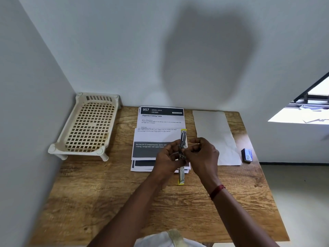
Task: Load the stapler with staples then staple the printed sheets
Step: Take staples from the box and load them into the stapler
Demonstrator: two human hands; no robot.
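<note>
The loading step looks to be in hand, not finished: the stapler (183, 139) is swung open lengthwise above the printed sheets (156, 136), gripped from the side by the left hand (167, 157), while the right hand (203, 154) pinches at its middle with curled fingers (whether a strip of staples sits between them is too small to tell). The sheets lie in a loose, uneven stack and appear not yet stapled, so closing the stapler, squaring the stack and stapling seem left to do. A small blue box (247, 155), probably of staples, sits near the right edge of the wooden table (106, 193), beside a blank sheet (213, 131). A cream plastic rack (89, 125) stands in the corner of pale walls; a window (306, 111) shows at right.
</note>
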